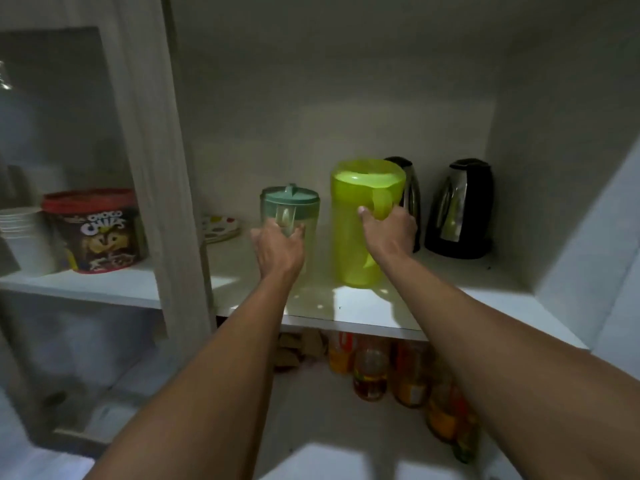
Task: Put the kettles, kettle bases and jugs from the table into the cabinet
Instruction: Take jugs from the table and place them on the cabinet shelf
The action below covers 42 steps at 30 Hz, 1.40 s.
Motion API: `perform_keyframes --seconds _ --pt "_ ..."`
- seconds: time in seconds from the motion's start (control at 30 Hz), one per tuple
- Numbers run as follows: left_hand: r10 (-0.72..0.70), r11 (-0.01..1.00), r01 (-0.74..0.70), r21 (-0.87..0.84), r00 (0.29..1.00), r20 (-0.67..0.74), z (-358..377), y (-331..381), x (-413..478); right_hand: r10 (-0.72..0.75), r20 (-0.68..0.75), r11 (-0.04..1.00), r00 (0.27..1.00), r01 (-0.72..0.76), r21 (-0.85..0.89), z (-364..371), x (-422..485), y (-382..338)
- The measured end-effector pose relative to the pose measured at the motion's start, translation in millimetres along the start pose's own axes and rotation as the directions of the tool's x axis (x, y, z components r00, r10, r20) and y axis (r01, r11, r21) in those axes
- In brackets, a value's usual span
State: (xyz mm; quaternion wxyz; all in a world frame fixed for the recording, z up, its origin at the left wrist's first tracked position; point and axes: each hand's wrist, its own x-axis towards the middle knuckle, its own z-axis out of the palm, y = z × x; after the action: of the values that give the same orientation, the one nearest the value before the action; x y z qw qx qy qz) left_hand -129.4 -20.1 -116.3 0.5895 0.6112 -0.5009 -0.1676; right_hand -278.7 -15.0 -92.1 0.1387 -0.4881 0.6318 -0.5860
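Clear teal-lidded jug (294, 216), lime jug (360, 230), two steel kettles (460, 209) upright on shelf (450, 292)

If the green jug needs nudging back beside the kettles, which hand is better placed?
Probably the right hand: it grips the green jug by its handle, next to the kettles. The left hand is on the clear jug.

We see a dim, greenish cabinet interior; light enters from six o'clock, brightening the shelf (363, 317) front edge. Soft blur everywhere; wide-angle bending toward nine and three o'clock.
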Motion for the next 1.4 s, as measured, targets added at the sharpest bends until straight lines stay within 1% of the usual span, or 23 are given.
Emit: perform_keyframes --seconds 0.13,0.27,0.3,0.4,0.5,0.57,0.63,0.73,0.8,0.9,0.97,1.03,1.1,1.17,1.23,1.3,1.4 --pt "-0.034 0.998 0.033 0.046 0.999 0.025 38 -21 53 0.034 -0.008 0.999 0.999 -0.034 -0.017 37 48 3" --pt "-0.088 0.99 0.081 0.117 0.995 0.054 74 -31 114 0.05 -0.001 0.993 0.999 -0.05 -0.104 74 97 3" --pt "-0.084 0.989 0.076 0.124 0.995 0.06 83 -34 129 0.043 -0.006 0.993 0.999 -0.043 -0.114 84 108 6" --pt "-0.003 0.984 -0.015 0.176 0.995 0.103 112 -47 164 -0.006 -0.019 0.992 1.0 0.003 -0.126 109 133 13" --pt "-0.005 0.99 -0.013 0.144 0.992 0.125 134 -52 188 -0.024 -0.017 0.987 1.0 0.021 -0.16 130 155 19" --pt "-0.02 0.995 0.006 0.096 0.99 0.139 143 -53 200 0.006 -0.007 0.98 1.0 -0.008 -0.2 143 168 20" --pt "-0.017 0.996 0.004 0.087 0.988 0.154 151 -54 210 0.047 -0.004 0.971 0.999 -0.046 -0.235 153 178 22" --pt "-0.008 0.995 -0.008 0.098 0.986 0.164 157 -56 224 0.088 -0.011 0.968 0.996 -0.088 -0.234 163 189 27" --pt "-0.036 0.994 0.017 0.107 0.984 0.176 158 -57 229 0.106 -0.013 0.967 0.994 -0.106 -0.23 166 192 32" --pt "-0.059 0.991 0.034 0.13 0.979 0.196 159 -60 227 0.102 -0.027 0.97 0.994 -0.106 -0.218 167 190 42" --pt "-0.075 0.982 0.035 0.186 0.975 0.209 155 -59 219 0.113 -0.032 0.973 0.993 -0.117 -0.201 164 183 48" --pt "-0.104 0.973 0.057 0.225 0.974 0.202 144 -55 206 0.125 -0.011 0.964 0.992 -0.124 -0.235 156 170 49" --pt "-0.105 0.979 0.071 0.191 0.979 0.176 130 -49 188 0.142 0.015 0.962 0.99 -0.134 -0.237 145 156 48" --pt "-0.05 0.994 0.036 0.103 0.989 0.136 111 -41 165 0.151 0.029 0.973 0.988 -0.144 -0.182 132 139 45" --pt "0.013 0.997 -0.02 0.077 0.995 0.095 86 -27 137 0.156 0.032 0.976 0.987 -0.149 -0.162 120 117 36" --pt "0.067 0.991 -0.07 0.113 0.997 0.032 57 -13 106 0.119 0.046 0.979 0.992 -0.109 -0.174 106 86 24" --pt "0.157 0.974 -0.139 0.181 0.984 -0.087 10 1 50 0.034 0.057 0.991 0.998 -0.027 -0.134 82 29 9"
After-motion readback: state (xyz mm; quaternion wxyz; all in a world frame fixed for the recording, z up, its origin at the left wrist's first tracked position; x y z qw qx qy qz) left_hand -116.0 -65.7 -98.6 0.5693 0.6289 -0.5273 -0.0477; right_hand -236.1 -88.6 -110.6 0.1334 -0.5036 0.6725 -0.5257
